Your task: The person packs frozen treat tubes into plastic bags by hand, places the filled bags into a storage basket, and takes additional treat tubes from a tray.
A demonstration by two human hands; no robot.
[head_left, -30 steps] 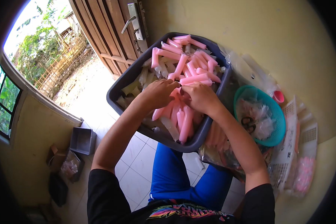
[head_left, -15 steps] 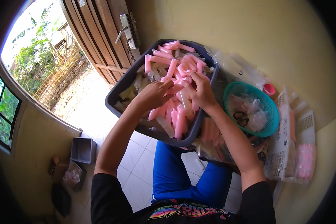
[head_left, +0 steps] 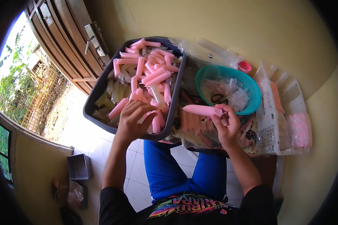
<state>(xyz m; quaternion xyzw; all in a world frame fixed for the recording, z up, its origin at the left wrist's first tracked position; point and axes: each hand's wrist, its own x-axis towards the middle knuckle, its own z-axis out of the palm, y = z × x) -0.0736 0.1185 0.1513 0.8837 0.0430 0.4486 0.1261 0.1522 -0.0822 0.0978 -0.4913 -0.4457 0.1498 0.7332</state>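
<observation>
The right hand (head_left: 227, 123) pinches one end of a filled pink tube (head_left: 201, 110), held between the dark tub (head_left: 178, 92) and the teal basket (head_left: 254, 90). The left hand (head_left: 132, 118), fingers curled, is over the tub's tubes; its grip is indeterminable. The tub's side wall separates the hands. The basket, containing scissors (head_left: 218, 99), sits between the tub and the white crate (head_left: 266, 116).

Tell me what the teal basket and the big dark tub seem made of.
Teal basket: glossy plastic, likely, given its moulded, perforated wall.
Dark tub: probably smooth, semi-matte plastic, judging by its thick rounded rim and soft sheen.
</observation>
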